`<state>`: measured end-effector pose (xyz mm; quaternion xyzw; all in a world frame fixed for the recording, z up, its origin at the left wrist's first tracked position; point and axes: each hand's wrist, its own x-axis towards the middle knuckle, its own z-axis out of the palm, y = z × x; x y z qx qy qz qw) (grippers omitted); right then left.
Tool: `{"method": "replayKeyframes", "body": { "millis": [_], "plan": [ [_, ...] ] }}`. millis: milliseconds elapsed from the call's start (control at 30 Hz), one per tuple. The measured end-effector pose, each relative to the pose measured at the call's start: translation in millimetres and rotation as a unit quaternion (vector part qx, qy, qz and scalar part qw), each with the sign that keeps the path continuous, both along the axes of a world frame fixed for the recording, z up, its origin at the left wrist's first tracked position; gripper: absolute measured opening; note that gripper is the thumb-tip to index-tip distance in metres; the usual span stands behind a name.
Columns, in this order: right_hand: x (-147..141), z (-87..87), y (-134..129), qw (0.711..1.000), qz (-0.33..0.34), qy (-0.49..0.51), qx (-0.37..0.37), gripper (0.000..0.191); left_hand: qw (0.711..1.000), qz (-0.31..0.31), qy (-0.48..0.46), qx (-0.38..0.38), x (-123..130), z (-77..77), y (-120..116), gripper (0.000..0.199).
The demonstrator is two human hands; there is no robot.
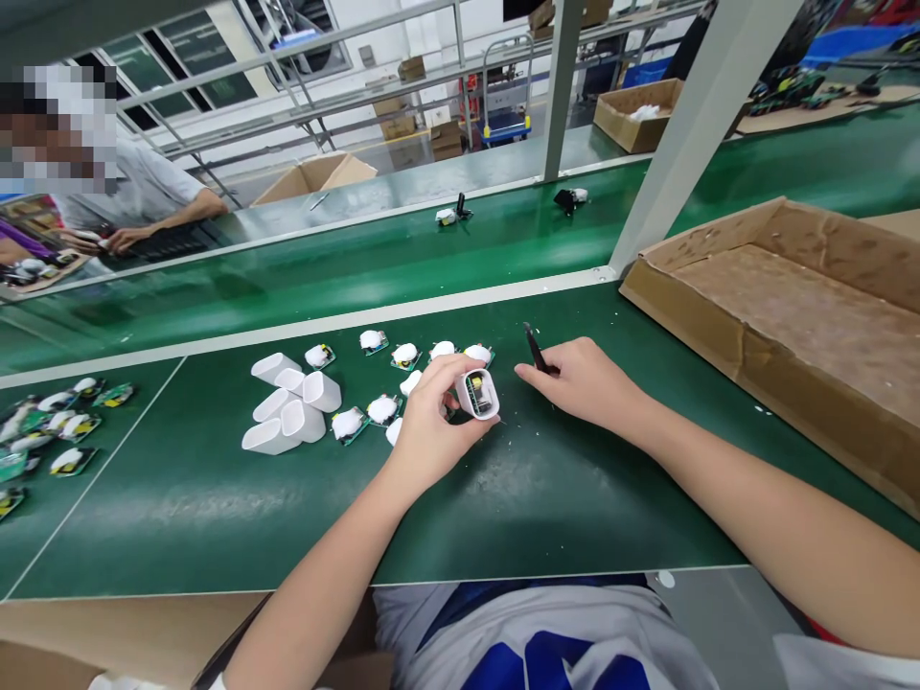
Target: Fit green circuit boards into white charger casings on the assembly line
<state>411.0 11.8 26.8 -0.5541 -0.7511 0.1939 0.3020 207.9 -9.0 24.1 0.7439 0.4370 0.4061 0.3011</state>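
Observation:
My left hand (pixel 435 417) is wrapped round a white plastic housing (pixel 486 410), its open end facing me, with a circuit board (pixel 476 391) inside. To its right, my right hand (pixel 575 379) grips a slim black tool (pixel 533 347), perhaps tweezers, its tip pointing up and away from the housing. Around my left hand lie several circuit boards topped with white material, one of them a nearby board (pixel 349 425). A cluster of empty white housings (pixel 298 420) sits to the left of these boards.
A large cardboard box (pixel 690 307) takes up the right side of the green table (pixel 216 537). More circuit boards (pixel 68 426) are piled at the far left. Beyond a pale strip, a green belt (pixel 345 254) carries small assemblies (pixel 447 217). A metal post (pixel 690 125) rises beside the box. Another person (pixel 136 192) works across.

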Motion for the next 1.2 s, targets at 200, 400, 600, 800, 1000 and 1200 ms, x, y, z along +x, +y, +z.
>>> {"method": "replayKeyframes", "body": {
  "millis": [200,400,600,800,1000,1200],
  "plan": [
    [-11.0,15.0,-21.9,0.965,0.053,0.252,0.049,0.023,0.999,0.005,0.030,0.030,0.3,1.6,-1.0,0.046],
    [-13.8,15.8,-27.3,0.961,0.097,0.230,0.122,0.016,0.997,-0.014,0.053,0.047,1.6,-0.4,-3.4,0.051],
    [-15.2,11.9,-27.6,0.960,0.105,0.214,0.150,0.012,0.997,-0.009,0.061,0.051,2.7,-0.4,-5.5,0.051],
    [-17.4,11.9,-30.5,0.957,0.116,0.214,0.161,0.013,0.996,-0.007,0.063,0.059,2.6,0.3,-5.5,0.050],
    [-16.8,10.5,-29.6,0.951,0.107,0.222,0.189,0.013,0.996,0.007,0.069,0.062,0.3,3.0,-4.8,0.050],
    [-17.0,10.2,-30.3,0.953,0.102,0.209,0.191,0.012,0.995,0.001,0.080,0.062,2.1,1.2,-5.9,0.049]
  ]
}}
